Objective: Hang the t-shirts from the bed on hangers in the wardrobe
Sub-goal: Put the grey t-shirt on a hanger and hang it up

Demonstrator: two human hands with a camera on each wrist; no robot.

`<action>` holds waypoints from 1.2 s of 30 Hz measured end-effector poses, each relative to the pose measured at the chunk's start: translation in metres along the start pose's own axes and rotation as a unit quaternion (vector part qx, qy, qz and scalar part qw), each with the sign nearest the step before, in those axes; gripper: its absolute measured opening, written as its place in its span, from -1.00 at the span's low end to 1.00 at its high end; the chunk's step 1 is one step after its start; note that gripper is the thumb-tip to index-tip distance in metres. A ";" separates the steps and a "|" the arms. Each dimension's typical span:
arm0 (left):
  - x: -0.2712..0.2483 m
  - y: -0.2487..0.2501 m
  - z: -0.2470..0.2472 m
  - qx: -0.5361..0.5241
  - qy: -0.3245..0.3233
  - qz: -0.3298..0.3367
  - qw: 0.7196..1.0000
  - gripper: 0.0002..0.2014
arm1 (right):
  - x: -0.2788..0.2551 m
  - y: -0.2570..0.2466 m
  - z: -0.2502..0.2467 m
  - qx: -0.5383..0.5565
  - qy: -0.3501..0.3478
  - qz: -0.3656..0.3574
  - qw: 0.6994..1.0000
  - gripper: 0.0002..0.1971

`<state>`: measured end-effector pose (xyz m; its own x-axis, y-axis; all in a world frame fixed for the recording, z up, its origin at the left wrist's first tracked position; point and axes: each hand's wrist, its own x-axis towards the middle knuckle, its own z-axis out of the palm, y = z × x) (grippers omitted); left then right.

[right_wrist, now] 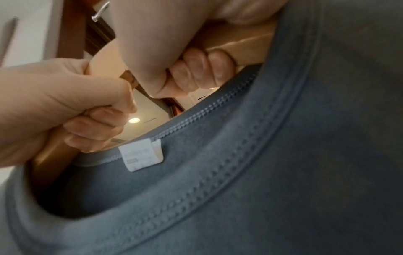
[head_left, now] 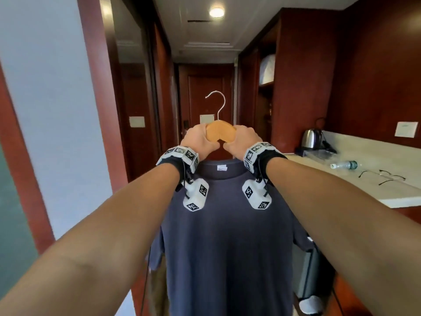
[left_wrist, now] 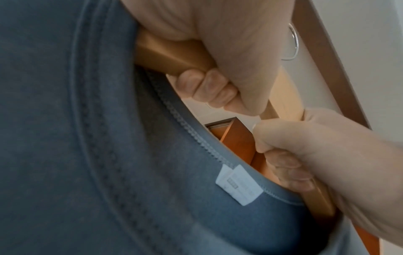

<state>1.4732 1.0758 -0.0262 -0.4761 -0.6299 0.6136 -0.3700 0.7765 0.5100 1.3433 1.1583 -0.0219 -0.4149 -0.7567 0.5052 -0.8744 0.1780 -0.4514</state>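
At chest height, left hand and right hand clench the hanger; tilting it could slide the t-shirt off one shoulder.

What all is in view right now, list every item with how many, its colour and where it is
t-shirt: one, dark blue, draped on the hanger, front centre
label: one, white, inside the t-shirt's collar
hanger: one, light wood with a metal hook, held up at centre
kettle: one, silver, far end of the counter at right
bottle: one, clear plastic with a white cap, lying on the counter
glasses: one pair, dark thin frame, on the counter nearer than the bottle
counter: one, pale, along the right wall
door: one, dark red wood, end of the hallway
ceiling light: one, lit, round, overhead
left hand: grips the hanger's left shoulder
right hand: grips the hanger's right shoulder
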 end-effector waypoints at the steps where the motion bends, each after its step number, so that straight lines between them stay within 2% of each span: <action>1: 0.023 -0.006 0.012 -0.003 -0.003 0.008 1.000 -0.76 | 0.021 0.011 0.004 -0.003 0.004 0.006 1.000 -0.75; 7: 0.143 -0.048 0.098 -0.023 -0.021 0.034 0.999 -0.68 | 0.136 0.083 0.036 -0.024 0.015 0.035 0.999 -0.76; 10: 0.202 -0.075 0.149 -0.013 -0.035 0.044 0.998 -0.65 | 0.194 0.128 0.060 -0.026 0.012 0.042 0.999 -0.84; 16: 0.331 -0.125 0.253 0.006 -0.040 0.054 0.998 -0.70 | 0.328 0.226 0.107 -0.017 0.008 0.034 0.999 -0.85; 20: 0.426 -0.155 0.315 -0.001 -0.026 0.030 0.999 -0.73 | 0.432 0.282 0.129 -0.039 -0.044 0.018 0.998 -0.83; 22: 0.473 -0.167 0.341 -0.009 -0.022 0.007 1.000 -0.75 | 0.483 0.304 0.136 -0.045 -0.059 0.010 0.997 -0.76; 27: 0.583 -0.213 0.404 -0.045 -0.049 -0.020 0.998 -0.78 | 0.595 0.359 0.170 -0.039 -0.101 0.020 0.994 -0.71; 30: 0.648 -0.256 0.447 -0.065 -0.078 -0.019 0.995 -0.71 | 0.656 0.394 0.200 -0.068 -0.129 0.028 0.989 -0.76; 36: 0.780 -0.327 0.525 -0.126 -0.135 0.022 0.983 -0.62 | 0.778 0.458 0.263 -0.091 -0.093 0.056 0.990 -0.70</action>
<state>0.8041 0.3393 -0.0306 -0.6942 -0.5417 0.4741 -0.1509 0.7535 0.6399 0.6863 0.4855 -0.0290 -0.4736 -0.8251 0.3081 -0.8633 0.3656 -0.3479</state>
